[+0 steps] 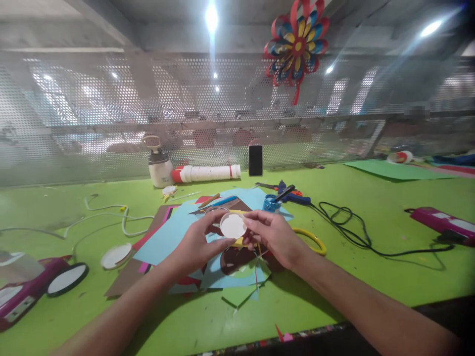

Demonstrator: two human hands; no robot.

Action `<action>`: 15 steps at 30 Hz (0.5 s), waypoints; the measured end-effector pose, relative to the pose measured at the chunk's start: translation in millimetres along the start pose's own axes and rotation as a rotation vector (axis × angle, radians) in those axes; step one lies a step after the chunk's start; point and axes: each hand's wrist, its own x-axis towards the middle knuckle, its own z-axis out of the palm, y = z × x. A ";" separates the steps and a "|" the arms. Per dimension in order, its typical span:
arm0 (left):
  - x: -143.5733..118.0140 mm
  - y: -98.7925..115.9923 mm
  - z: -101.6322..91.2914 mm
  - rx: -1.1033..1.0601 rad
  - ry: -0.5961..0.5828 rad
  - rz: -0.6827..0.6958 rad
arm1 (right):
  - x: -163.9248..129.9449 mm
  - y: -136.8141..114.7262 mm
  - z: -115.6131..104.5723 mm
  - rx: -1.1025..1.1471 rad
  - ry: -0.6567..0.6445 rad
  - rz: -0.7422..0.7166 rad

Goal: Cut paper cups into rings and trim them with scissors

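Observation:
A small white round disc with a thin rim (233,226) is held up above the coloured papers. My left hand (202,237) grips it along its left side, thumb below and fingers above. At its right edge, the thumb and fingers of my right hand (272,235) are closed on the disc. Light blue paper (166,237) and brown paper (124,274) lie beneath my hands, with a yellow piece partly hidden behind them. Just beyond are a blue pen (224,201) and a small blue jar (271,203). Beside my right wrist lies a yellow ring (313,240).
A blue glue gun (293,194) with a black cord lies to the right, near a magenta power strip (441,220). A spray bottle (159,168), a roll of white cups (211,173) and a black phone-like slab (256,160) stand along the mesh wall.

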 end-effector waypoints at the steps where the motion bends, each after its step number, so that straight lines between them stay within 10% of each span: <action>1: -0.2 0.9 -0.4 0.052 0.008 0.022 | -0.1 -0.4 -0.1 -0.020 0.007 -0.010; 15: -4.4 -5.1 4.6 0.238 0.008 0.080 | -0.4 12.1 6.9 -0.274 0.020 -0.029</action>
